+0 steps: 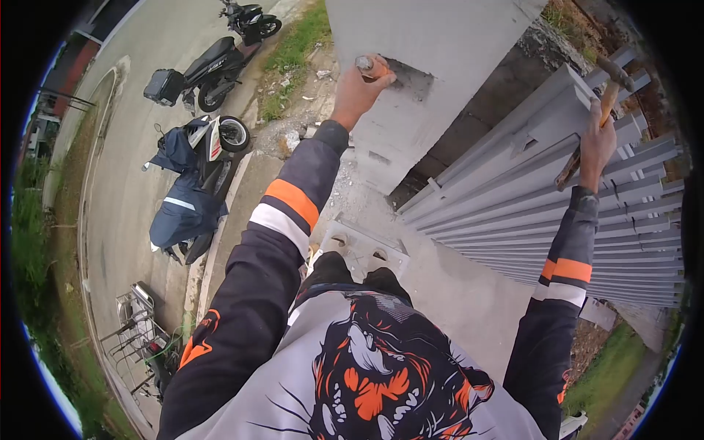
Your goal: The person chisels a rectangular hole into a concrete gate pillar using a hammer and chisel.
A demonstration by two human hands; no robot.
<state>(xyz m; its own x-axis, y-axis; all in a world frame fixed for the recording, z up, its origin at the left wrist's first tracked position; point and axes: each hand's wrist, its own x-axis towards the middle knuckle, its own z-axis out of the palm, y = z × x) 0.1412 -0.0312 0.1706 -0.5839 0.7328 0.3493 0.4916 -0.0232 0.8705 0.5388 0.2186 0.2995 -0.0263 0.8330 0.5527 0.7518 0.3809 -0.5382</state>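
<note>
- Left grip (357, 92) is closed around a chisel (369, 66), arm stretched forward and up.
- Chisel's blunt end sticks out above the fist; its tip meets the pillar (447, 37) at the edge of a chipped notch (412, 79).
- Right grip (598, 143) is shut on a hammer (608, 99), raised high and well apart from the chisel.
- Hammer has a wooden handle that runs through the fist and out below it; the metal head points up and to the left.
- Pillar is pale grey concrete, with bare rough patches where the surface is broken.
- Fence (528, 191) of grey slats runs from the pillar to the right, behind the right arm.
- Both sleeves are dark with an orange and a white band; the shirt carries an orange and black print.
- Pale block (363, 249) with two holes lies just past the person's knees.
- Rubble (339, 192) is scattered near the pillar's base.
- Scooter (192, 176) under a blue cover stands on the road to the left, and two motorbikes (213, 70) are parked farther off.
- Grass (297, 48) edges the road beside them.
</note>
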